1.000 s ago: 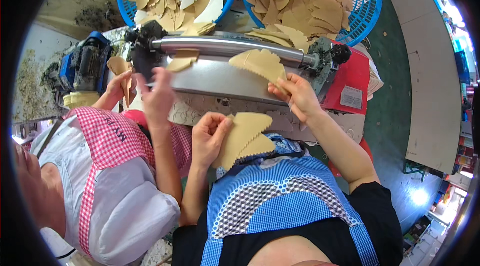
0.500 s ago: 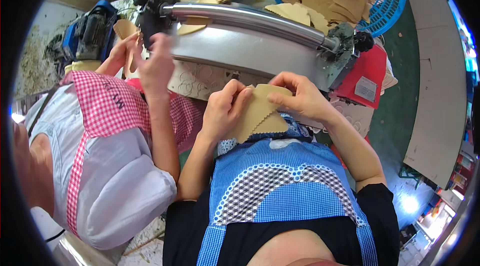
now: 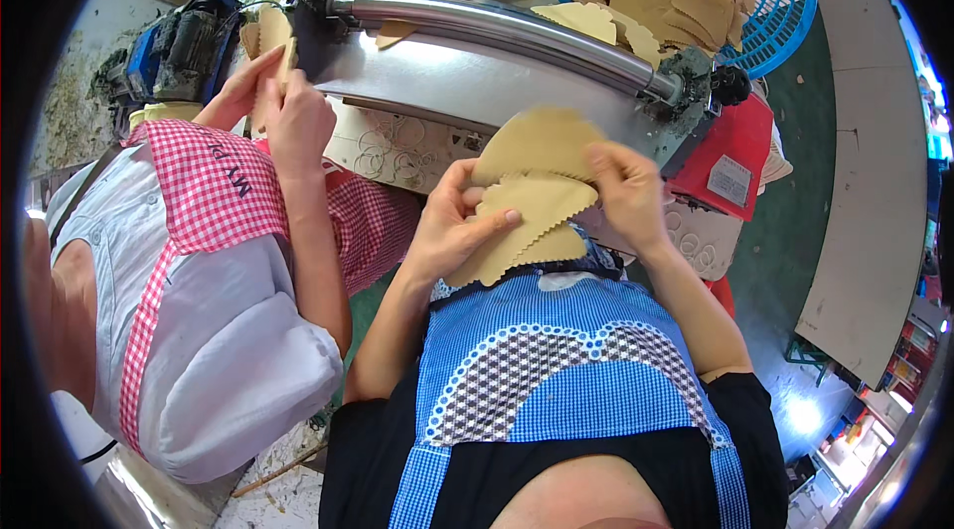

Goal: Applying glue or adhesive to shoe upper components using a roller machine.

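Several tan sheet pieces with zigzag-cut edges (image 3: 537,209) lie overlapped in my left hand (image 3: 449,229); its thumb rests on top of them and its fingers are behind. A larger rounded tan piece (image 3: 537,140) lifts above them, slightly blurred. My right hand (image 3: 630,193) pinches that piece at its right edge, near the zigzag edges of the others. Both hands are above my blue checked apron (image 3: 596,395), just in front of a machine with a long steel roller (image 3: 507,27).
A small tan piece (image 3: 395,33) lies by the roller. Beyond stand two blue baskets, the right basket (image 3: 790,7) holding similar pieces. A red box (image 3: 730,156) is at the machine's right end. On my left, a co-worker's hands (image 3: 296,122) hold tan pieces beside a dirty blue motor (image 3: 179,57).
The rounded piece has swung up and away from the stack, and the pieces have fanned out. My right hand has moved right and slightly down. The co-worker's hands have come together on their pieces.
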Motion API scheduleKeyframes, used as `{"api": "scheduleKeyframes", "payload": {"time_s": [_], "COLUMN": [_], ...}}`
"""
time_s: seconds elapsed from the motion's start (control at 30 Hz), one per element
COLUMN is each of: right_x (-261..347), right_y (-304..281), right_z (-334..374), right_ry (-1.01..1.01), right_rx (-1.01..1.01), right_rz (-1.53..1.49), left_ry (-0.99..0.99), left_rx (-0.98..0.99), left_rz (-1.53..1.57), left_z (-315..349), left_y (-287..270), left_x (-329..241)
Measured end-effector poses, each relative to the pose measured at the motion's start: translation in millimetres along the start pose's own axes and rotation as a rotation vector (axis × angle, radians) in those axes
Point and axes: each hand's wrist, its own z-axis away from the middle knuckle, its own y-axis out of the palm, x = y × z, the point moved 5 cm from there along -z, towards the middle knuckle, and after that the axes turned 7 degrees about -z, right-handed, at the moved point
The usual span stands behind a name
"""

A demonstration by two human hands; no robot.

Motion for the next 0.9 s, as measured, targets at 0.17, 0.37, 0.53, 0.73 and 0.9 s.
{"api": "scheduleKeyframes", "payload": {"time_s": [0.17,0.37,0.53,0.73,0.9], "right_x": [-38,4,-20,-25,99], "right_y": [-27,12,-20,-23,-29], "right_z": [-19,-17,-20,-46,-71], "right_ry": [0.582,0.332,0.519,0.593,0.399], "right_rx": [0.116,0.324,0.277,-0.068,0.664], "right_rz": [-0.487,-0.041,-0.146,-0.695,0.005], "left_ry": [0.042,0.05,0.075,0.079,-0.005], "left_rx": [-0.059,0.019,-0.116,-0.07,-0.245], "left_rz": [-0.159,-0.249,-0.201,-0.253,-0.215], "left_z": [0,-3,15,4,11], "left_y": [-14,-1,-20,-15,-36], "left_x": [1,-7,-4,2,20]}}
